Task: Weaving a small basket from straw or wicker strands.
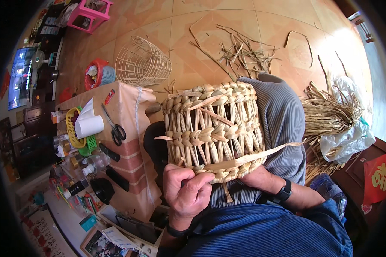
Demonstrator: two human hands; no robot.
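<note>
A woven straw basket [218, 135] lies on its side across my lap, with thick braided bands and open twisted strands between them. At its near left edge my left hand [187, 188] is closed, thumb and fingers pinched on the braided rim. My right hand [254, 176] reaches in under the near right edge; its fingers are hidden by the basket. A long loose strip [268, 153] of the same straw runs along the near band and sticks out to the right. A short strand end hangs below the rim.
Scissors [114, 128] and a paper roll [89, 126] lie on the cloth-covered table [131, 171] at left. A wire-like frame basket [143, 62] stands beyond it. Loose stalks [244, 51] lie on the tiled floor; a straw bundle [332, 107] and plastic bag [347, 139] sit at right.
</note>
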